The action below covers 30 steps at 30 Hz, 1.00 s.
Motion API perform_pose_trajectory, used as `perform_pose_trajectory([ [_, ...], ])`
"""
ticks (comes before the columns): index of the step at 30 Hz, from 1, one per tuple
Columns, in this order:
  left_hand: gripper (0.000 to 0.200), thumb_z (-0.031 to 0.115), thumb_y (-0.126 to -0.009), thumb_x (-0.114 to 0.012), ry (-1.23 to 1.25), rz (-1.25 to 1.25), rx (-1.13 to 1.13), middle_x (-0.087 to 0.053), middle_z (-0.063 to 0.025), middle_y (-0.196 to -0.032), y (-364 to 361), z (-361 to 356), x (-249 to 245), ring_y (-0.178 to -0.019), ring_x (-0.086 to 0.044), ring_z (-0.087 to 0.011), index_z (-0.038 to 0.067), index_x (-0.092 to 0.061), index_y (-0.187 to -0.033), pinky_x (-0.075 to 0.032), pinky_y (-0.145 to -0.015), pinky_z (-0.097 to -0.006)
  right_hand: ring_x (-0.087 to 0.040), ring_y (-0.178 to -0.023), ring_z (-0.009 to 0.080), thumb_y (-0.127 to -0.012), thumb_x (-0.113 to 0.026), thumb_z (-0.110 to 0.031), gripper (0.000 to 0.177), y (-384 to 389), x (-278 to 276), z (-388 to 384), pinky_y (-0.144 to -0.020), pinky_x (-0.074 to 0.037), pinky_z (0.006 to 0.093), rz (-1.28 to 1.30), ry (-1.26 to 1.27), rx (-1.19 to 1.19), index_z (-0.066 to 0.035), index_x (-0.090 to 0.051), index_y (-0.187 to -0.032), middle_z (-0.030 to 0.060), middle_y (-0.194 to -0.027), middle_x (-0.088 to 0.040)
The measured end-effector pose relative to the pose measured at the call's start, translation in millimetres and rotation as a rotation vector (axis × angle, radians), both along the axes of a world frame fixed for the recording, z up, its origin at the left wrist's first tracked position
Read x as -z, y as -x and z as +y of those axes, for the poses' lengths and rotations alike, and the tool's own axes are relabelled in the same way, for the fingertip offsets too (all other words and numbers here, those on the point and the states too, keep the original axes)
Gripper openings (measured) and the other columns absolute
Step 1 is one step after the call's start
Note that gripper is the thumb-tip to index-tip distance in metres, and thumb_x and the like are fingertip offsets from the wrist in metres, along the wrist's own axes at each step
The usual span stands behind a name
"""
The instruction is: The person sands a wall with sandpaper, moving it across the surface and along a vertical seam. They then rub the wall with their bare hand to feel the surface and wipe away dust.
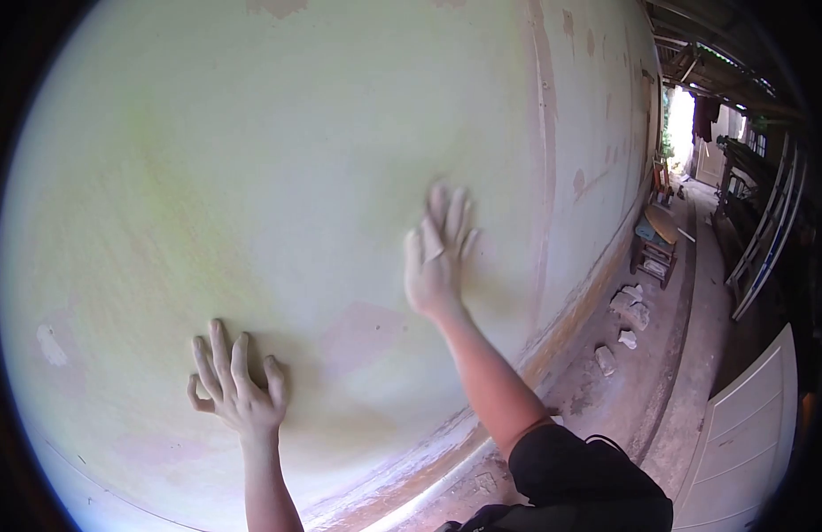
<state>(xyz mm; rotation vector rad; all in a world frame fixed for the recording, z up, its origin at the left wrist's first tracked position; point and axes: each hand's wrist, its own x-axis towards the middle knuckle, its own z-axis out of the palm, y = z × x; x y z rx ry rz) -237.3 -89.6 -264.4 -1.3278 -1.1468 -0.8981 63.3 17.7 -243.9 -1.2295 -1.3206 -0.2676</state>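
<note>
A pale green wall (340, 115) with patchy, scraped areas fills most of the view. My left hand (245, 390) rests against its lower part, fingers spread and nothing held. Higher up and to the right, my right hand (436, 270) presses on the wall with its fingers stretched upward, slightly blurred. A small pale flap, like a folded corner of sandpaper (433, 239), shows between its fingers; the rest of the sheet is hidden under the hand. Both hands look dusty.
Broken rubble (631, 306) lies on the floor along the wall's foot. Beyond it stands a small wooden stool (654, 262) with things on top. At right are a leaning ladder (770, 235) and a white panel (739, 434).
</note>
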Motion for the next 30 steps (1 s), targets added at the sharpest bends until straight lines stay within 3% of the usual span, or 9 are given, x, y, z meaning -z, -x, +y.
perform_pose_trajectory([
  [4, 0.047, 0.036, -0.098, -0.058, 0.001, -0.030, 0.013, -0.049, -0.0110, -0.162, 1.8, -2.5, 2.6, -0.152, -0.039, -0.0346, 0.014, -0.052, -0.139, -0.023, -0.111, -0.0501, 0.004, -0.163, 0.0383, -0.113, -0.028, -0.045, 0.067, -97.6, -71.7, 63.7, -0.124, 0.007, 0.0659, 0.238, -0.068, -0.025, -0.014, -0.013, -0.170, 0.0165, -0.177, -0.003],
  [7, 0.056, 0.035, -0.098, -0.058, 0.069, -0.075, 0.052, -0.045, -0.0075, -0.165, -22.5, 2.1, -6.8, -0.155, -0.036, -0.0308, 0.016, -0.046, -0.149, -0.019, -0.117, -0.0514, 0.005, -0.163, 0.0386, -0.112, -0.028, -0.047, 0.070, -92.6, -87.6, 52.3, -0.124, 0.006, 0.0655, 0.357, 0.068, 0.002, -0.014, -0.008, -0.170, 0.0156, -0.177, 0.001],
  [12, 0.065, 0.039, -0.094, -0.061, 0.190, -0.063, 0.050, -0.043, 0.0032, -0.167, -65.0, 10.1, -28.3, -0.154, -0.039, -0.0214, 0.024, -0.046, -0.156, -0.011, -0.124, -0.0500, 0.007, -0.161, 0.0459, -0.110, -0.035, -0.046, 0.075, 40.7, 23.7, -17.0, -0.122, 0.005, 0.0696, 0.006, 0.095, -0.039, -0.013, -0.005, -0.170, 0.0240, -0.175, 0.005],
  [15, 0.064, 0.039, -0.094, -0.061, 0.202, -0.036, 0.053, -0.043, 0.0044, -0.167, -73.6, 12.8, -32.5, -0.153, -0.039, -0.0208, 0.026, -0.049, -0.156, -0.012, -0.123, -0.0497, 0.006, -0.160, 0.0475, -0.109, -0.039, -0.043, 0.074, 43.9, 53.2, -27.9, -0.121, 0.006, 0.0713, -0.098, 0.136, -0.050, -0.012, -0.009, -0.170, 0.0253, -0.175, 0.005],
  [17, 0.063, 0.039, -0.094, -0.062, 0.185, -0.037, 0.055, -0.043, 0.0047, -0.167, -75.3, 14.7, -32.1, -0.153, -0.039, -0.0205, 0.026, -0.050, -0.155, -0.013, -0.122, -0.0496, 0.004, -0.161, 0.0459, -0.109, -0.043, -0.038, 0.070, 17.4, 32.8, -14.3, -0.122, 0.005, 0.0705, -0.112, 0.118, -0.017, -0.013, -0.016, -0.170, 0.0217, -0.176, 0.001],
  [21, 0.060, 0.039, -0.095, -0.061, 0.151, -0.051, 0.036, -0.044, 0.0061, -0.166, -76.5, 19.6, -30.2, -0.152, -0.042, -0.0200, 0.025, -0.052, -0.153, -0.017, -0.120, -0.0488, 0.003, -0.162, 0.0396, -0.113, -0.033, -0.039, 0.064, -67.9, -50.1, 40.8, -0.124, 0.003, 0.0668, 0.131, -0.070, -0.002, -0.016, -0.017, -0.170, 0.0140, -0.177, -0.005],
  [24, 0.059, 0.039, -0.095, -0.061, 0.158, -0.031, 0.031, -0.045, 0.0069, -0.165, -81.1, 19.2, -34.2, -0.151, -0.043, -0.0197, 0.025, -0.052, -0.152, -0.019, -0.119, -0.0483, 0.004, -0.162, 0.0391, -0.113, -0.028, -0.043, 0.064, -151.8, -85.9, 111.9, -0.124, 0.004, 0.0674, 0.233, -0.152, -0.115, -0.018, -0.013, -0.170, 0.0151, -0.177, -0.003],
  [27, 0.059, 0.039, -0.096, -0.061, 0.153, -0.030, 0.036, -0.045, 0.0071, -0.165, -83.4, 19.3, -35.7, -0.151, -0.042, -0.0184, 0.025, -0.051, -0.153, -0.020, -0.119, -0.0479, 0.007, -0.162, 0.0385, -0.113, -0.025, -0.047, 0.067, -147.9, -98.1, 98.1, -0.124, 0.006, 0.0680, 0.265, 0.002, 0.019, -0.019, -0.007, -0.171, 0.0157, -0.177, 0.001],
  [30, 0.059, 0.037, -0.096, -0.061, 0.174, -0.027, 0.050, -0.045, 0.0071, -0.165, -81.7, 16.5, -33.6, -0.152, -0.042, -0.0176, 0.025, -0.051, -0.152, -0.019, -0.119, -0.0478, 0.009, -0.162, 0.0406, -0.112, -0.028, -0.049, 0.072, -58.6, -58.3, 34.2, -0.123, 0.007, 0.0694, 0.142, 0.078, -0.009, -0.018, 0.000, -0.170, 0.0177, -0.176, 0.006],
])
